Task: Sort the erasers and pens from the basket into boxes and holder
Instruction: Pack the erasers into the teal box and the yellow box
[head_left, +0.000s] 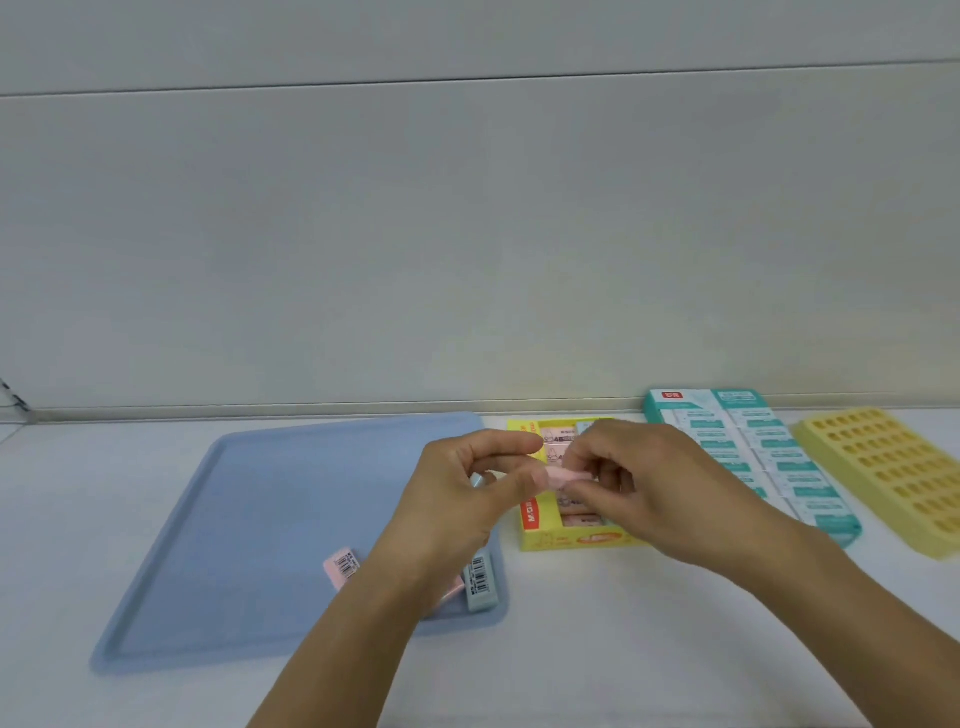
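1. Both hands meet above the yellow box; the left hand and right hand each pinch one end of a pink eraser between curled fingers and thumb.
2. Below the left fingers, on the blue tray, lie another pink eraser and a grey-blue eraser.
3. Beyond the right fingers sit a teal box and a yellow holder.
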